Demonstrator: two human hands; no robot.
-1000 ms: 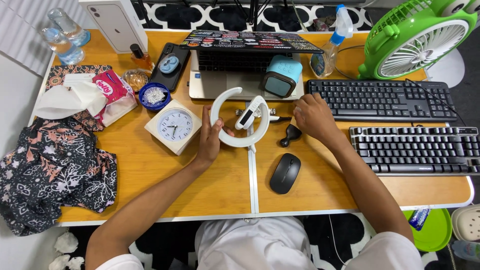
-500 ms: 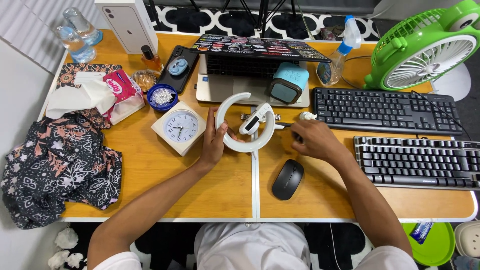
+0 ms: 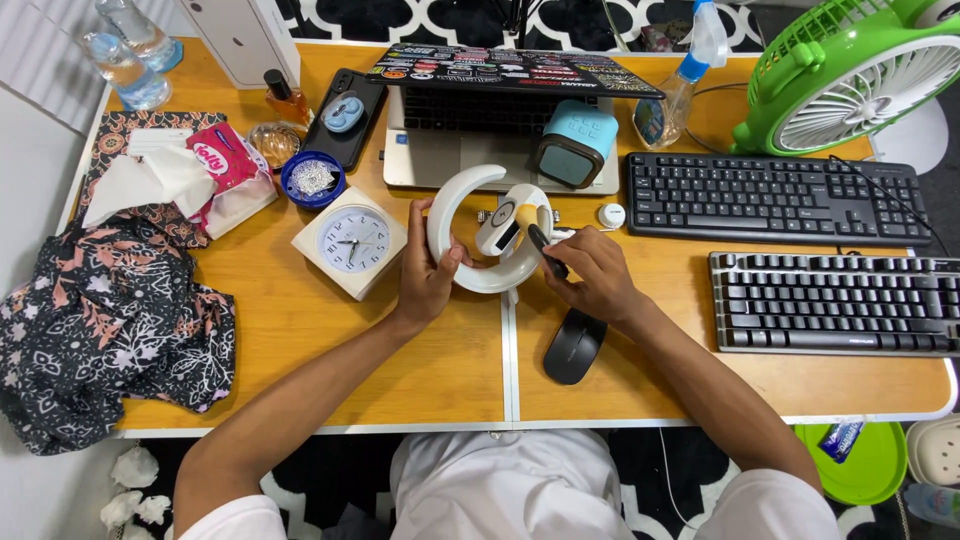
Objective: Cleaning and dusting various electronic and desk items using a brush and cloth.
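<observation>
The left hand [image 3: 425, 275] was closed around the lower left arc of a white ring lamp [image 3: 462, 232], its fingers curled behind the rim and the thumb across the front, holding it just above the worktop [image 3: 330, 350] near the centre seam. The lamp's ring was open at the top, and a small white holder [image 3: 503, 225] sat inside it at about 3 o'clock from the ring's centre. The right hand [image 3: 590, 278] pinched a slim black tool [image 3: 547, 252] between thumb and fingers, the tip pointing toward the holder; whether the tip touched it could not be told.

Judging by this, the work looked mid-way: the lamp was in hand and the tool brought up to it, but nothing seemed loosened or removed yet.

Around the lamp, a square white clock [image 3: 349, 241] lay at 9 o'clock, a black mouse [image 3: 572, 346] at 5 o'clock just below the right wrist, a small white round piece [image 3: 611, 214] at 3 o'clock beside a black keyboard [image 3: 775, 199], and a teal cube speaker [image 3: 573, 149] at 1 o'clock on a laptop [image 3: 470, 150].
</observation>
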